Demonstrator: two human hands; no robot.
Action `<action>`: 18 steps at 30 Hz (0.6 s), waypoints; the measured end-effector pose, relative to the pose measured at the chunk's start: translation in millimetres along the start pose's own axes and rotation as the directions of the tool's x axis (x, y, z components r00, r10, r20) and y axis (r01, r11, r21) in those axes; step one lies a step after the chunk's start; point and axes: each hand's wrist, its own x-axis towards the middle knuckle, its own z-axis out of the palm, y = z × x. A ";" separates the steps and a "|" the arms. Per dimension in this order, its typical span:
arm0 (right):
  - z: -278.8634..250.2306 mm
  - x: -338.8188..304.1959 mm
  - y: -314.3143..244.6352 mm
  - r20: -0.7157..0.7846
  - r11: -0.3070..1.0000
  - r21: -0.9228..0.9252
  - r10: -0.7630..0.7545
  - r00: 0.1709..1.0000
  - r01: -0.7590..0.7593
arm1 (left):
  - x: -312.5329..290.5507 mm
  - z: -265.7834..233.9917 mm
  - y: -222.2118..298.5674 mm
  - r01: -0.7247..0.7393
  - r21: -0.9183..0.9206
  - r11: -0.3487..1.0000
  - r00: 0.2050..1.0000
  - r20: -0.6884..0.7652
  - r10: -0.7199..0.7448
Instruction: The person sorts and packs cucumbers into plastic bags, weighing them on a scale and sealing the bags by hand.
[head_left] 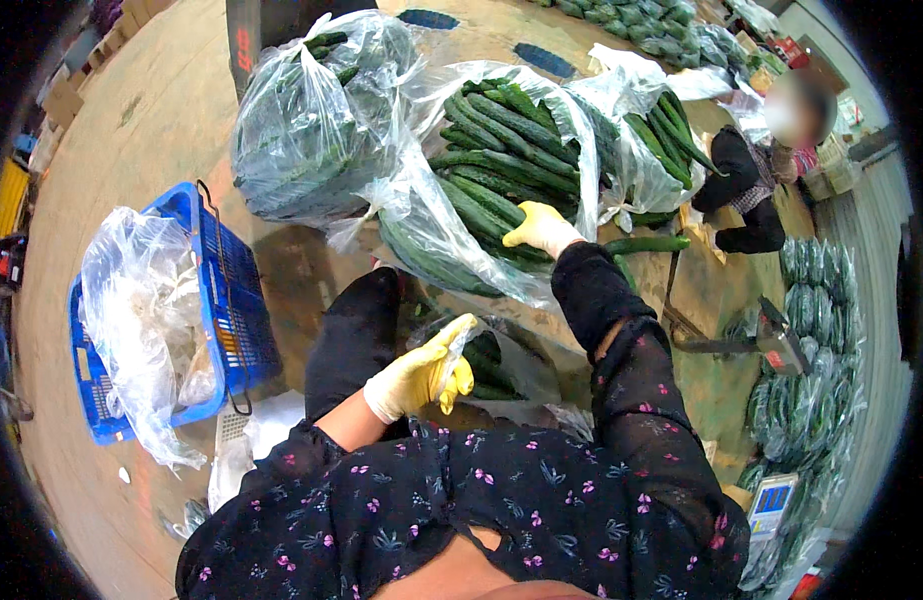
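My left hand [421,378], in a yellow glove, is closed on the edge of a clear plastic bag [526,365]. Dark green cucumbers [489,365] lie inside this small bag, close to my body. Ahead of it stands a large open clear bag [413,195] heaped with long, ridged cucumbers [501,125]. My right hand [546,230], also gloved, reaches over its near right side, thumb and fingers around a cucumber [489,203] in the heap. Part of that grip is hidden by the glove.
A blue plastic basket [243,300] with crumpled clear bags [146,300] stands at left. Another full bag [316,140] sits far left, and an open one [656,150] far right. A person [751,180] sits at right, near stacked bagged cucumbers [806,390] and a scale [773,495].
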 end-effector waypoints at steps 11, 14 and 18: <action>-28.8 -224.0 31.3 -0.054 0.556 0.826 -0.086 0.995 0.093 | -7.0 -10.6 -0.9 -0.085 -0.074 0.994 0.994 0.056 0.090; -42.2 -289.1 31.1 0.111 0.630 0.769 0.036 0.993 -0.109 | -8.7 -9.7 -1.6 -0.110 -0.062 0.992 0.993 0.039 0.113; -46.0 -339.0 24.7 0.160 0.839 0.502 0.146 0.976 -0.208 | -1.7 -6.6 -0.6 -0.114 -0.019 0.993 0.993 0.041 0.115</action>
